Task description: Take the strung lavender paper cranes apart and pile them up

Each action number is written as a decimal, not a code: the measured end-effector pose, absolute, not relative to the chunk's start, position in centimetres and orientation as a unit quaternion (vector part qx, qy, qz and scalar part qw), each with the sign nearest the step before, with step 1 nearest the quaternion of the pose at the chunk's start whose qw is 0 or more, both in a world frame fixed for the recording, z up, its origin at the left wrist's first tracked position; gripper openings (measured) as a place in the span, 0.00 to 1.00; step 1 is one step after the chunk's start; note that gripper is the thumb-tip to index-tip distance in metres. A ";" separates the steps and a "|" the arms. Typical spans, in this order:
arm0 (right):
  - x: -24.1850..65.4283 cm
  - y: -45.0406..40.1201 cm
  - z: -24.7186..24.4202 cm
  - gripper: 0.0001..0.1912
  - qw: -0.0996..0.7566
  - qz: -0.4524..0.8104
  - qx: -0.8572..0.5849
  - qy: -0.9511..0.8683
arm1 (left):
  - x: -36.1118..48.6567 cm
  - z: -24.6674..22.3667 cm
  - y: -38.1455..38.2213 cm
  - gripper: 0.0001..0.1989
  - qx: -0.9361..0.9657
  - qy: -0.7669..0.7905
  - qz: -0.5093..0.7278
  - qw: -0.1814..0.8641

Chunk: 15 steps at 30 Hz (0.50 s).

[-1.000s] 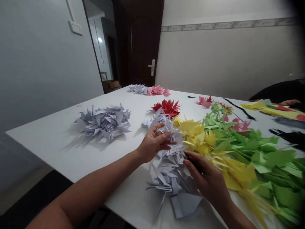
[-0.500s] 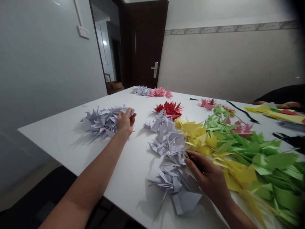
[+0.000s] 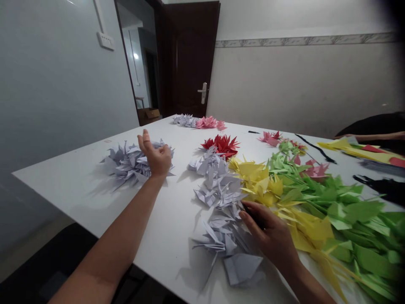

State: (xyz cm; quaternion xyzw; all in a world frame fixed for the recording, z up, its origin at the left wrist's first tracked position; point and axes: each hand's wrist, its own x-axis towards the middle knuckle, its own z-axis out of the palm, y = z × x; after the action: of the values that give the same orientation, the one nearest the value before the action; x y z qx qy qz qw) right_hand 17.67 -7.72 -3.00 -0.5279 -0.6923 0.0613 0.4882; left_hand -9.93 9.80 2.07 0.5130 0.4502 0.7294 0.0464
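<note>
My left hand (image 3: 155, 157) hovers over the right side of a pile of pale grey-white folded paper cranes (image 3: 125, 162), its fingers raised and apart, with nothing in them. Fingers bent, my right hand (image 3: 270, 230) holds a thin black pen-like stick (image 3: 246, 207), mostly hidden by the hand. It rests beside a long row of white paper cranes (image 3: 221, 190). Yellow paper cranes (image 3: 256, 175) lie just beyond that hand, and a wide heap of green ones (image 3: 341, 211) spreads out on the right.
Red cranes (image 3: 223, 145) top the white row. Pink cranes (image 3: 207, 122) and more white ones stand at the table's (image 3: 177, 236) far corner. Black cord (image 3: 316, 147) and yellow paper sheets (image 3: 351, 147) lie right. Another person's arm (image 3: 379, 136) rests there. A dark door (image 3: 193, 59) stands behind.
My left hand has opened its closed fingers, which were on the pile's right edge, and lifted slightly to the left. My right hand has barely moved; the view has turned slightly.
</note>
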 end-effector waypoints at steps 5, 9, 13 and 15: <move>17.7 -7.7 -3.0 0.13 0.482 0.062 -0.529 -0.696 | -7.5 -0.4 9.6 0.12 0.703 0.449 0.550 0.044; 17.7 -7.7 -3.0 0.13 0.482 0.060 -0.529 -0.696 | -5.2 -2.3 9.6 0.14 0.807 0.447 0.386 -0.014; 17.6 -7.7 -3.0 0.13 0.487 0.060 -0.528 -0.693 | -4.8 -3.2 10.1 0.12 0.795 0.491 0.356 -0.026; 17.6 -7.7 -3.0 0.13 0.487 0.062 -0.529 -0.693 | -5.0 -3.2 10.2 0.08 0.789 0.499 0.359 -0.020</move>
State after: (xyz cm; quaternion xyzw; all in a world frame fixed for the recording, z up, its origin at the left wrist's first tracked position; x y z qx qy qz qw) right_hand 17.62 -7.67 -3.03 -0.5287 -0.6927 0.0624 0.4866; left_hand -5.01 10.18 -3.17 0.7886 0.4989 0.3589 -0.0199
